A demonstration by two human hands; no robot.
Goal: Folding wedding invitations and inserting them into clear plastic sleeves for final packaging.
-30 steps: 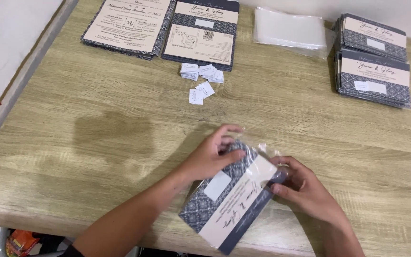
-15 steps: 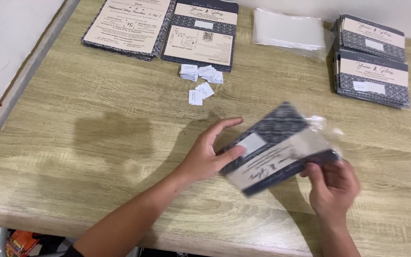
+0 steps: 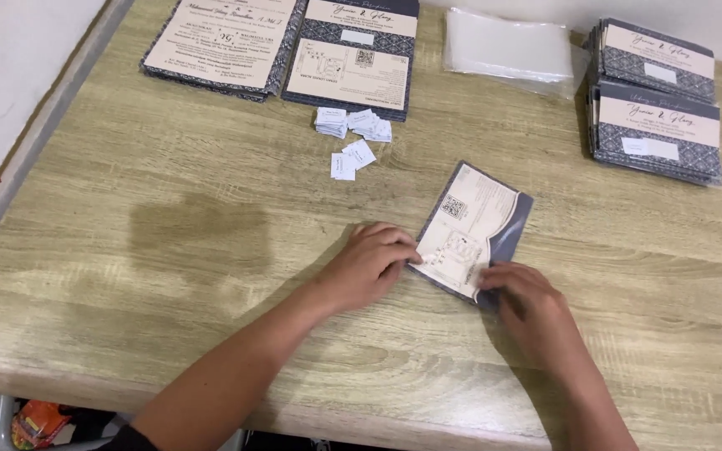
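Taking the wooden table (image 3: 211, 250) as landmark: a cream card in a dark blue patterned sleeve (image 3: 474, 230) lies flat near its front middle. Small white paper labels (image 3: 353, 134) lie scattered behind it, towards two stacks of cream-and-blue printed cards (image 3: 286, 42) at the far edge. Clear plastic sleeves (image 3: 507, 46) lie far right of centre, and stacked wrapped cards (image 3: 658, 104) fill the far right corner.

Head camera, downward over table (image 3: 211, 250)

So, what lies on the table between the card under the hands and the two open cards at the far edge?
In the head view, a loose heap of small white paper slips lies there; the rest is bare wooden table.
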